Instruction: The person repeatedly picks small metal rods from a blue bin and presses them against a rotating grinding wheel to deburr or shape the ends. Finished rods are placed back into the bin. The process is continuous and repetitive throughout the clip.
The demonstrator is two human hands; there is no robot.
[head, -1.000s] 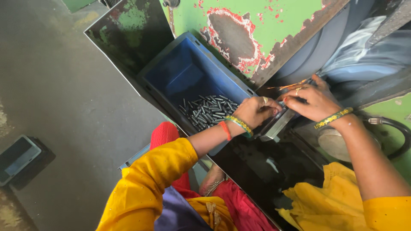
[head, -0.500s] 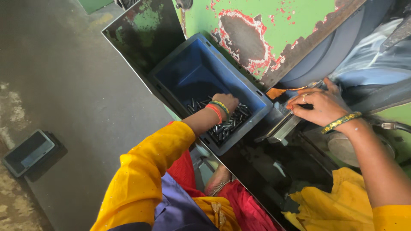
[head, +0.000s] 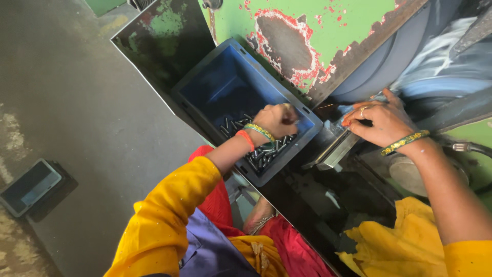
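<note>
A blue plastic crate sits tilted beside a green, paint-chipped machine. Several small dark metal pins lie in its near corner. My left hand is over the crate, fingers closed around some pins. My right hand rests on the machine's metal guide channel, its fingers pinching something small at the channel's upper end; what it pinches is hidden. Both wrists wear bangles, and the sleeves are yellow.
A large dark wheel curves at the upper right. A dark metal panel stands behind the crate. A small flat device lies on the grey concrete floor at the left. A hose runs at the right edge.
My left hand went from the guide channel down into the crate's pins, then rose with its fingers closed. My right hand stayed at the channel.
</note>
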